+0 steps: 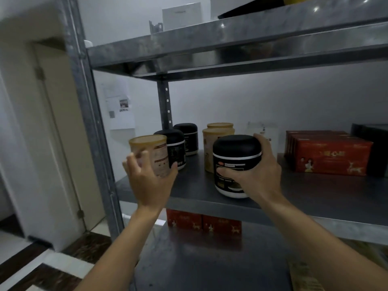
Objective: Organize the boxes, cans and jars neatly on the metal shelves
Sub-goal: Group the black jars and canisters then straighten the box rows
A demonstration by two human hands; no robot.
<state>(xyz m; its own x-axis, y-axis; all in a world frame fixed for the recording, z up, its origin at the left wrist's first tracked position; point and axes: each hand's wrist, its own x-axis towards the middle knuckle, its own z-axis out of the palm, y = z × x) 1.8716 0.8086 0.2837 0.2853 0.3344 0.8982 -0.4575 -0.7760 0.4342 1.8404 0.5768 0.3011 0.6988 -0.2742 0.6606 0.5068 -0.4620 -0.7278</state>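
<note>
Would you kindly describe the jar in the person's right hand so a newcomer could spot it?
On the grey metal shelving's middle level, near the front edge, the right hand grips a round black jar with a domed black lid. Two similar black jars sit further back, unheld.

Here we go, black-lidded jar [237, 162]: three | tan-lidded can [150, 153]: three as well | red box [202, 224] at 6 o'clock: two | red box [331, 157] at 3 o'clock: a row, can't count
</note>
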